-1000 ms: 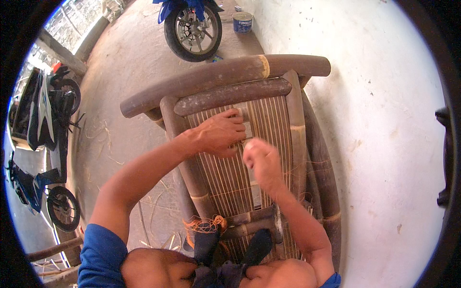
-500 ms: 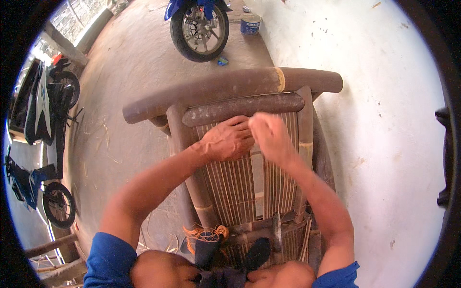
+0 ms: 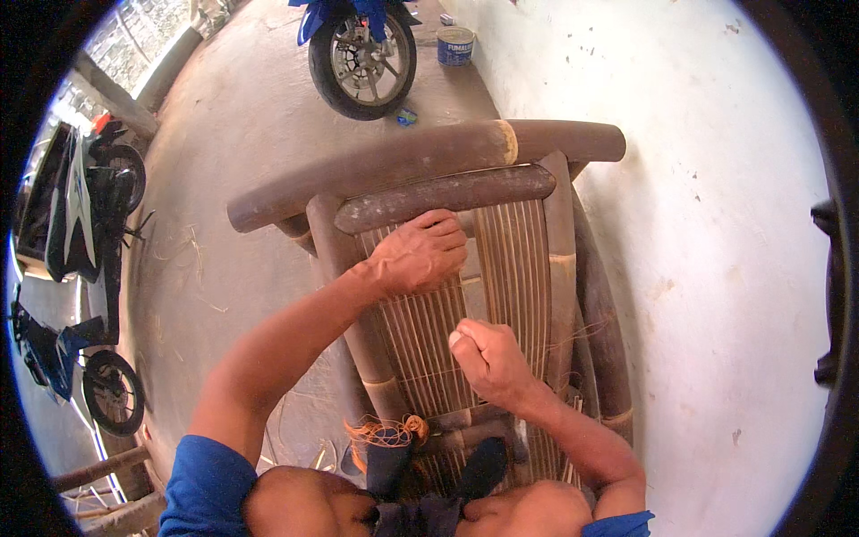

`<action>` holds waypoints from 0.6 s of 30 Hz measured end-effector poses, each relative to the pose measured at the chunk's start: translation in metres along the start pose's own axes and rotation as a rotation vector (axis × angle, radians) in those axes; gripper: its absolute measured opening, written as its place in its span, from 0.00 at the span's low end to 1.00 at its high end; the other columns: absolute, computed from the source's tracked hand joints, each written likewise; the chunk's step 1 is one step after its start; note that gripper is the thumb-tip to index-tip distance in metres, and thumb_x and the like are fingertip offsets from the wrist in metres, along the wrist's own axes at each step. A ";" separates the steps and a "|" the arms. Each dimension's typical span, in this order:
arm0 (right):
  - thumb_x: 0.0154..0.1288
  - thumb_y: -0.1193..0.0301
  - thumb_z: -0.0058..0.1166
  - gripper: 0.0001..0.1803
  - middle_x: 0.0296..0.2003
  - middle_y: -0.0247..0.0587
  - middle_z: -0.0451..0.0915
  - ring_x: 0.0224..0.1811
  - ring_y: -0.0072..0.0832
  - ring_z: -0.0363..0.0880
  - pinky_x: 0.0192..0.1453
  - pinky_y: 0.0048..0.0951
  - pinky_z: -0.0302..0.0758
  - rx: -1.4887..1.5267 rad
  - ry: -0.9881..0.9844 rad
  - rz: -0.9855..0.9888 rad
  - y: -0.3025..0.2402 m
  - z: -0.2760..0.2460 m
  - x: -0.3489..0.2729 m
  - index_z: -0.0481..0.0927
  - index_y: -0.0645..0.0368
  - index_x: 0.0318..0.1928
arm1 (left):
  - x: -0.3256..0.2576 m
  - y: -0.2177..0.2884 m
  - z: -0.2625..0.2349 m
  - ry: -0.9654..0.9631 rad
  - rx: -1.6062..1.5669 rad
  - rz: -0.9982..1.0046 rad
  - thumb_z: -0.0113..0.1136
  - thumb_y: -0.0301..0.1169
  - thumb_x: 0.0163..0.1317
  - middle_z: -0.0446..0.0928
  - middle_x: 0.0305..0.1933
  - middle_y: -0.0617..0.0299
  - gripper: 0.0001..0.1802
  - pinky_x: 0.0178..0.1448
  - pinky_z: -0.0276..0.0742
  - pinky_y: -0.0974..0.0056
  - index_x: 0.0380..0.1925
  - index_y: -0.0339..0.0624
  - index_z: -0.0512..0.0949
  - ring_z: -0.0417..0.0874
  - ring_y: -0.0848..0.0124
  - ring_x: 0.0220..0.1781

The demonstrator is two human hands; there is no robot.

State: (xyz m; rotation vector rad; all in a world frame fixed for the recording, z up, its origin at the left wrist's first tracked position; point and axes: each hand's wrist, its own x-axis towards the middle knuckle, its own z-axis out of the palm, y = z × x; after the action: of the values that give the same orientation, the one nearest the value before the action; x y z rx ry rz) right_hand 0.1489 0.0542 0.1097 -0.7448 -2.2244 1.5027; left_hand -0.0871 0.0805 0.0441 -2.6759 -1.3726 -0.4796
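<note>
A brown bamboo chair (image 3: 367, 367) stands in front of me, its backrest filled with thin upright slats (image 3: 514, 259). A lighter gap runs between two groups of slats. Near the top of the backrest, just under a short bamboo crosspiece (image 3: 447, 195), my left hand (image 3: 419, 255) rests on the slats with fingers curled; what they grip is hidden. Lower and to the right, my right hand (image 3: 492, 362) is closed in a pinch above the slats, and I cannot make out what is in it. Thin pale strands (image 3: 582, 331) stick out right of the slats.
Orange string (image 3: 389, 432) lies bundled by my left leg, near the chair's seat. A white wall (image 3: 716, 268) rises close on the right. Beyond the chair are a motorcycle wheel (image 3: 362, 63) and a blue bucket (image 3: 455, 46). More motorcycles (image 3: 112, 394) stand at left.
My right hand has come down toward me from beside the left hand, uncovering the gap near the backrest's top. My left hand has stayed nearly in place. The view has shifted slightly.
</note>
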 end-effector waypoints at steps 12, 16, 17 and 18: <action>0.84 0.64 0.43 0.20 0.37 0.38 0.83 0.41 0.22 0.77 0.51 0.29 0.76 0.098 0.320 0.111 0.024 -0.046 -0.010 0.85 0.65 0.45 | 0.000 0.005 -0.008 -0.060 -0.022 -0.066 0.67 0.39 0.61 0.77 0.65 0.57 0.30 0.79 0.66 0.47 0.65 0.52 0.78 0.76 0.54 0.69; 0.85 0.62 0.44 0.21 0.42 0.44 0.85 0.46 0.31 0.82 0.56 0.34 0.78 0.114 0.330 0.412 0.071 -0.013 -0.096 0.84 0.67 0.53 | -0.001 0.007 -0.003 -0.079 0.019 -0.037 0.67 0.41 0.66 0.71 0.73 0.57 0.30 0.80 0.66 0.46 0.69 0.59 0.76 0.71 0.53 0.75; 0.84 0.62 0.45 0.20 0.42 0.49 0.86 0.46 0.38 0.84 0.57 0.37 0.78 0.098 0.322 0.454 0.080 0.002 -0.112 0.83 0.67 0.54 | -0.001 0.007 -0.002 -0.073 0.025 -0.026 0.68 0.41 0.66 0.71 0.74 0.57 0.30 0.80 0.66 0.46 0.69 0.58 0.76 0.70 0.53 0.77; 0.84 0.62 0.46 0.20 0.43 0.54 0.87 0.47 0.44 0.86 0.58 0.40 0.79 0.088 0.307 0.559 0.089 0.014 -0.125 0.83 0.66 0.55 | -0.001 0.007 -0.001 -0.069 0.011 -0.014 0.68 0.41 0.66 0.69 0.76 0.57 0.30 0.82 0.64 0.46 0.68 0.55 0.76 0.67 0.54 0.80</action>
State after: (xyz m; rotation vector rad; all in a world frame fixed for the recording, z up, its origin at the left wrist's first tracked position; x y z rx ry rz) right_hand 0.2612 -0.0054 0.0223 -1.5444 -1.7892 1.5684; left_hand -0.0825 0.0751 0.0449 -2.6992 -1.4085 -0.3834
